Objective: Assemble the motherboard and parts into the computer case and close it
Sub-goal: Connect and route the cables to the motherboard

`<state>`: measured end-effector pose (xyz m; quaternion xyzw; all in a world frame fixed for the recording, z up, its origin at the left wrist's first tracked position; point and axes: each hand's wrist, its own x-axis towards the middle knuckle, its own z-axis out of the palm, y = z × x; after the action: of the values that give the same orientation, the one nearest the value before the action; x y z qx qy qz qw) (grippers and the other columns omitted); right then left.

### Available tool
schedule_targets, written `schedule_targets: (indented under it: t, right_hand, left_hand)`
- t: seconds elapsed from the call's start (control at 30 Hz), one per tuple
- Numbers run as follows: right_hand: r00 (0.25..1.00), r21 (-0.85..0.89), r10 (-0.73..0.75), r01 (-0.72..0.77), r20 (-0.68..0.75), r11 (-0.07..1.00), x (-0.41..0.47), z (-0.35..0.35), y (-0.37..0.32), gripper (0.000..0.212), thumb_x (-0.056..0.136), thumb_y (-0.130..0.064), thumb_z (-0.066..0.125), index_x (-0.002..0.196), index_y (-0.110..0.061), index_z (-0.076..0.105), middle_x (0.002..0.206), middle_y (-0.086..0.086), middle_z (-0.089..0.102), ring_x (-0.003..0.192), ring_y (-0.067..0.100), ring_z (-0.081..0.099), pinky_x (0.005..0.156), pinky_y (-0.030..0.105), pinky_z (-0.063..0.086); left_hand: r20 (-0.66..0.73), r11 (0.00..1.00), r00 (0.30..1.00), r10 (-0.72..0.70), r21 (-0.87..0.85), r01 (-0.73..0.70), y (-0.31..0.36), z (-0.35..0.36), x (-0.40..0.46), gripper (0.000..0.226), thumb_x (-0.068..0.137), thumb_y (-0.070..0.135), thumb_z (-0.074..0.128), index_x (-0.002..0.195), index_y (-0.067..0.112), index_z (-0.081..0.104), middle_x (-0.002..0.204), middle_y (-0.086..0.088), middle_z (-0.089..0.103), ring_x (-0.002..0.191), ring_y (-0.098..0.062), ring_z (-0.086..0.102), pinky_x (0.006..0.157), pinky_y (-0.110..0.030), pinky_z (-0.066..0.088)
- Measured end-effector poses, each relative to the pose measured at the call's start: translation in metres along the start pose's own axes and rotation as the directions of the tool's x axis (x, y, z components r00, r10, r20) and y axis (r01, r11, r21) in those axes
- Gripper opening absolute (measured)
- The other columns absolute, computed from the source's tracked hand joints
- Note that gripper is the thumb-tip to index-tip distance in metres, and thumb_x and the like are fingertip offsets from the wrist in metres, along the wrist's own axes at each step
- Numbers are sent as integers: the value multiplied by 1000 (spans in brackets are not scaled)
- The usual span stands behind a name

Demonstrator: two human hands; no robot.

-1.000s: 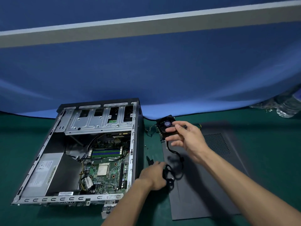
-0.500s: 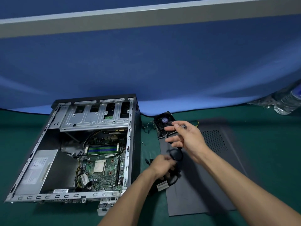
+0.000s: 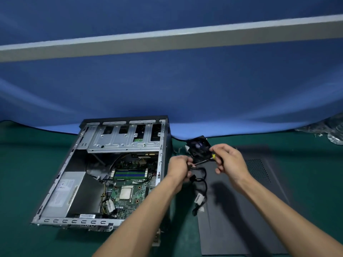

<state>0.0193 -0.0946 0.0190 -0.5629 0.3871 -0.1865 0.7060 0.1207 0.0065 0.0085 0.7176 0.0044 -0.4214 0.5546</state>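
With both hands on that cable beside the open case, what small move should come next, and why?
Probably carry the black cable left over the open case. The left hand grips its upper end, the right hand pinches near the fan, and its tagged end dangles outside, with the motherboard exposed.

Blue backdrop cloth hangs behind a green tabletop.

Left hand is up off the side panel now, level with the right hand — both close together beside the fan. Black cable lifted with it — hangs below the left hand, white-tagged end dangling over the panel's left edge.
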Motion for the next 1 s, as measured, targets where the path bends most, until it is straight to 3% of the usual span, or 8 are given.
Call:
schedule_targets:
  t: [0.27,0.43,0.5,0.63,0.7,0.8,0.93,1.0]
  right_hand:
    - [960,-258,-102,171,261,951,-5,76,-42,29,83,7,48,90,-14,67,43,-12,37,38,7,38,45,25,38]
    - [919,-400,-44,213,393,891,-8,126,-58,20,85,2,57,86,-15,68,47,-7,43,41,10,42,46,22,41]
    - [927,-354,-15,158,374,922,-7,144,-58,20,85,2,55,86,-15,65,50,-6,50,40,11,45,48,24,41]
    - [970,-77,78,-62,229,995,0,171,-53,25,84,9,45,96,-12,53,93,9,54,48,19,58,46,29,48]
    - [972,-235,120,-71,202,969,4,178,-42,31,83,8,44,103,-14,52,96,8,56,51,19,64,43,23,46]
    - [959,-550,186,-39,215,834,3,183,-22,22,88,-3,51,108,-15,52,95,5,62,53,15,67,42,21,45]
    - [941,-706,275,-58,197,706,1,196,5,15,90,-13,58,104,-15,53,98,6,65,50,15,66,42,23,47]
    - [931,-806,291,5,220,592,-1,202,18,12,89,-19,63,97,-19,55,87,-1,66,45,10,62,39,20,44]
  left_hand:
    - [-19,915,999,37,-402,-41,66,-79,-17,31,100,10,30,76,11,51,42,5,35,25,-2,17,28,-10,11]
    - [87,859,993,75,-512,-20,80,-128,-20,28,94,28,55,73,10,52,46,2,37,27,-3,18,27,-11,14]
    - [70,874,994,85,-484,-40,82,-149,-19,27,93,23,57,70,12,49,45,2,38,27,-4,18,28,-12,14]
    - [85,871,996,38,-491,9,77,-192,-9,29,97,20,50,68,13,47,46,3,37,28,-4,18,30,-13,15]
    - [111,862,994,17,-505,41,70,-209,0,30,98,19,47,69,12,46,45,3,37,29,-4,19,31,-12,16]
    - [184,809,983,-4,-577,112,60,-219,9,31,100,19,42,70,11,45,45,3,38,28,-4,21,31,-12,16]
    - [268,717,962,-40,-663,215,42,-228,19,31,101,19,39,72,10,45,43,3,35,27,-4,22,30,-13,17]
    - [285,686,957,-58,-685,246,32,-232,21,30,101,20,40,74,9,45,41,4,32,27,-4,22,29,-13,20]
